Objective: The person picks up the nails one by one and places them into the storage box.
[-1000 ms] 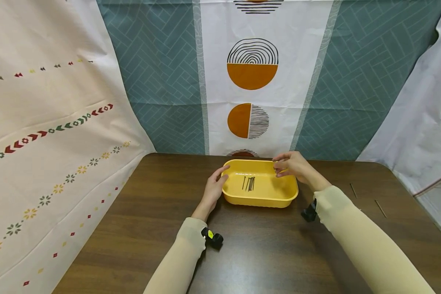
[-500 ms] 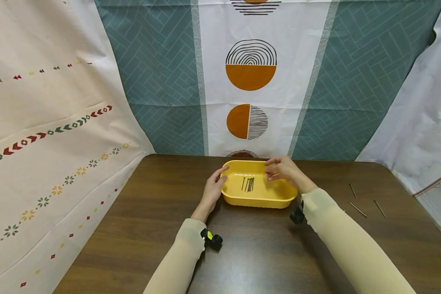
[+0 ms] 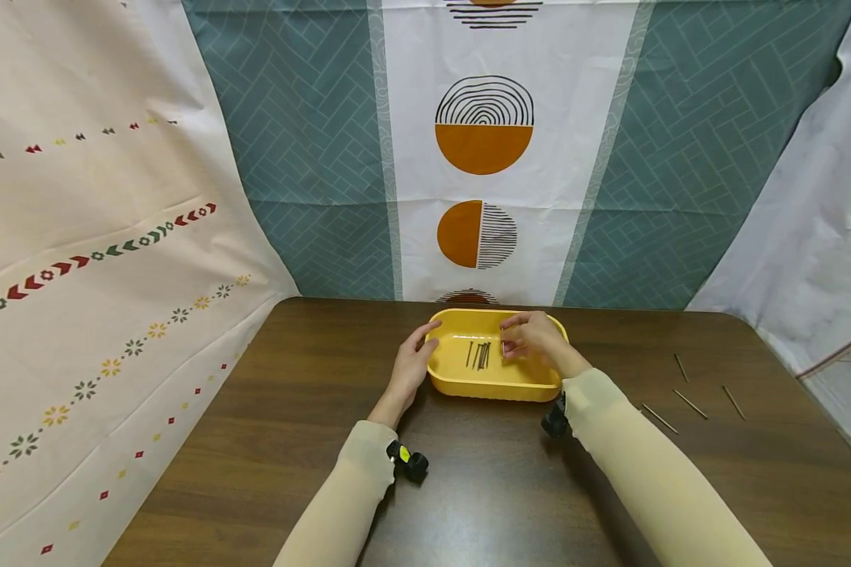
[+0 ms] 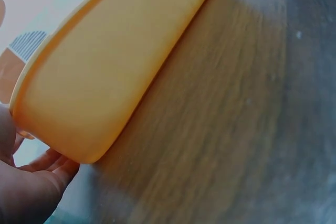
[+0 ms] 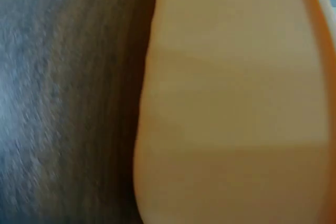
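A yellow plastic tray (image 3: 492, 389) stands on the brown table, with several thin dark nails (image 3: 482, 356) lying side by side on its floor. My left hand (image 3: 409, 366) holds the tray's left end; in the left wrist view, that hand's fingers (image 4: 55, 163) are against the outside of the tray's corner. Over the right half of the tray, my right hand (image 3: 535, 339) pinches a thin nail (image 3: 503, 343) upright between thumb and fingers, close to the row of nails. The right wrist view shows only the tray's outer wall (image 5: 231, 98) and the table; the hand is out of it.
Several loose nails (image 3: 691, 404) lie scattered on the table (image 3: 291, 409) right of the tray, one of them beside the right sleeve (image 3: 631, 441). Patterned cloth (image 3: 326, 197) hangs behind the table's far edge, with more cloth at both sides.
My right hand has moved left and slightly down over the tray, carrying the nail toward the row. Its forearm has uncovered more nails on the table. My left hand stays on the tray.
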Demonstrator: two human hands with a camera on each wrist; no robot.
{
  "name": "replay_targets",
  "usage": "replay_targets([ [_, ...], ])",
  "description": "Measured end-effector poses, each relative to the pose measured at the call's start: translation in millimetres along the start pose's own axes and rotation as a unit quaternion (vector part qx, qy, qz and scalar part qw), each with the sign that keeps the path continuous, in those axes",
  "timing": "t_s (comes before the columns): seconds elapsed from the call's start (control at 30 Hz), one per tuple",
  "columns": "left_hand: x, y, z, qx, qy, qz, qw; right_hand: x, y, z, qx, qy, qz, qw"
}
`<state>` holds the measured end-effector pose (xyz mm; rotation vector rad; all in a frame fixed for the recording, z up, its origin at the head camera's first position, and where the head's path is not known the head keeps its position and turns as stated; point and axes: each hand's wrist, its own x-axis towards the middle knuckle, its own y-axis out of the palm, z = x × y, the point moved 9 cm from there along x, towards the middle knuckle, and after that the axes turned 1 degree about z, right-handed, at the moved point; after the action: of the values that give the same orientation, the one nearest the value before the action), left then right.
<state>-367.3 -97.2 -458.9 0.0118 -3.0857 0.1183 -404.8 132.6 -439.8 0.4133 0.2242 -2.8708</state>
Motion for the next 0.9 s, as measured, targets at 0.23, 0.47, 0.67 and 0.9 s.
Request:
replay_targets([
  [0.23,-0.2,-1.7,1.0,-0.011,0.007,0.002,0.9999,3.3,7.5,-8.4,0.025,0.014,-0.003,1.0],
  [0.47,0.5,-3.2,2.5,-0.006,0.003,-0.003,1.0,8.2,13.5,-11.8,0.022,0.02,-0.006,1.0],
  [0.67,0.1,-3.7,3.5,-0.004,0.001,-0.003,1.0,8.8,18.6,-12.8,0.011,0.031,-0.02,0.999],
  [0.9,2.3,-1.6,2.3,-0.004,0.005,0.005,1.0,12.0,17.7,-16.7,-0.007,0.046,-0.036,0.998],
])
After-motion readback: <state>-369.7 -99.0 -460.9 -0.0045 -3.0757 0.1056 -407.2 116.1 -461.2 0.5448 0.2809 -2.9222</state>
